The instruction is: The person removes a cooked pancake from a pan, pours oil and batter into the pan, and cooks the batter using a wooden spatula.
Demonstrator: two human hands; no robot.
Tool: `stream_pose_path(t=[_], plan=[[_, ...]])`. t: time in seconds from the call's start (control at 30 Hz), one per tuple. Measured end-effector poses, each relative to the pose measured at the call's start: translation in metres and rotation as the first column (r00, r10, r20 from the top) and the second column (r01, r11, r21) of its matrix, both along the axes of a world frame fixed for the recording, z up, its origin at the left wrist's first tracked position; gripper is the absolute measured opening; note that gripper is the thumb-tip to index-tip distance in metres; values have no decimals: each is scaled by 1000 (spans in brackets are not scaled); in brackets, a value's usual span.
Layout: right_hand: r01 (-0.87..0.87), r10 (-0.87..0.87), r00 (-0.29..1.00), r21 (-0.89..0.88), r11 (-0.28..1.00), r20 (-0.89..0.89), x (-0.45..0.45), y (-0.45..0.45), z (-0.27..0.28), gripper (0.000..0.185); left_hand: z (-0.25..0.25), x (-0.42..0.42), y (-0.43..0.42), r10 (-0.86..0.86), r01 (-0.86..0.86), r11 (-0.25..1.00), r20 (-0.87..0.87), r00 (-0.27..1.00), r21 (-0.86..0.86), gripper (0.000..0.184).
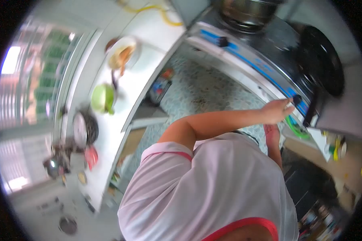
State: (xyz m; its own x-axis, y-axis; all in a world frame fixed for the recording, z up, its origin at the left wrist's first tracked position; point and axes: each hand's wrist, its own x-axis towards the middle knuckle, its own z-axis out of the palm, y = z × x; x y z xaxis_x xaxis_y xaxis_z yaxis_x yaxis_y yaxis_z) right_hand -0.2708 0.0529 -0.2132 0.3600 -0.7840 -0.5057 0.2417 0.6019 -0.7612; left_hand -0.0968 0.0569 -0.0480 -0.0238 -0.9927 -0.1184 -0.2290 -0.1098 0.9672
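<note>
My left hand reaches across my body to the front of the gas stove. Its fingertips are closed at a black stove knob on the blue-striped panel. Below that forearm is my right hand, low at my side, holding nothing that I can see. Its fingers look loosely extended, though the left arm partly covers them. A black frying pan sits on the nearer burner, its handle pointing past the knob. On the other burner stands a metal pot.
Along the left, a white counter bears a bowl with food and a utensil, a green container, a dark round pot and a red item. A second stove knob is farther along the panel. Speckled floor lies between.
</note>
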Motion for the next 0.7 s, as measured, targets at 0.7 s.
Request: stream_pose_path(t=[0.7], plan=[[-985, 979, 150, 102, 137, 135, 419, 163, 166, 44, -70, 259, 453, 867, -863, -473, -266, -421, -177, 21]])
